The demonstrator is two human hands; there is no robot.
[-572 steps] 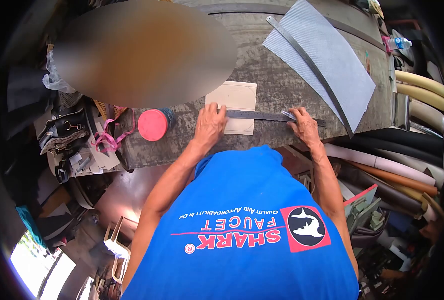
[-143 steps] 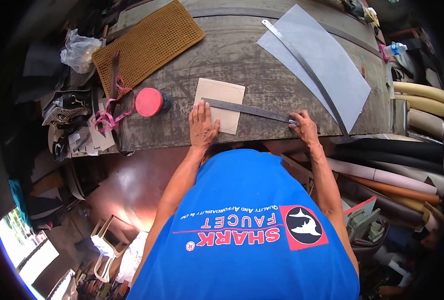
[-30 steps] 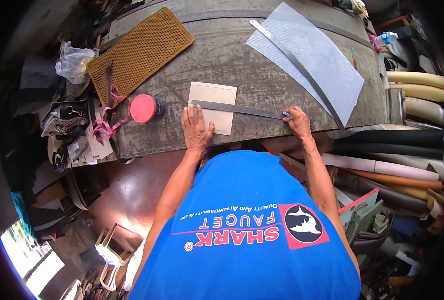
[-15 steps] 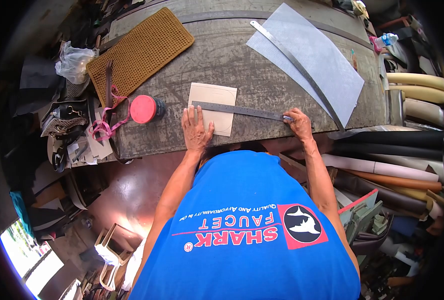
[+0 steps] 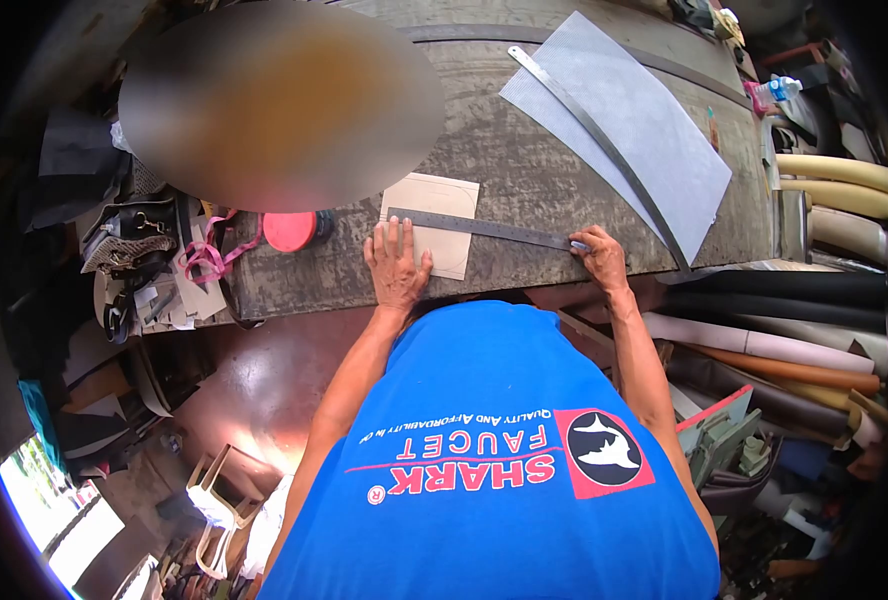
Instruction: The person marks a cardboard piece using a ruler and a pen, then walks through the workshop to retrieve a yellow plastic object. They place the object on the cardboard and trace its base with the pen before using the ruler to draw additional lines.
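Note:
My left hand (image 5: 398,268) lies flat with fingers spread on the left part of a beige card piece (image 5: 442,255), fingertips at the end of a metal ruler (image 5: 484,230). The ruler crosses the card and runs right over the bench. Faint curved lines show near the card's corners. At the ruler's right end, my right hand (image 5: 600,258) is closed, thumb and fingers pinching there. A small pale, shiny bit shows at those fingertips; what it is I cannot make out.
A second long ruler (image 5: 604,150) lies on a pale grey sheet (image 5: 654,130) at the right. A red-lidded jar (image 5: 290,231) and pink ribbon (image 5: 209,255) are left on the workbench (image 5: 334,265). A blurred oval hides the upper left. Rolled materials (image 5: 814,305) stand at right.
The view has shifted slightly, so the bench things sit a little lower. Both hands keep their places on the card and ruler. A blur now covers the brown woven mat.

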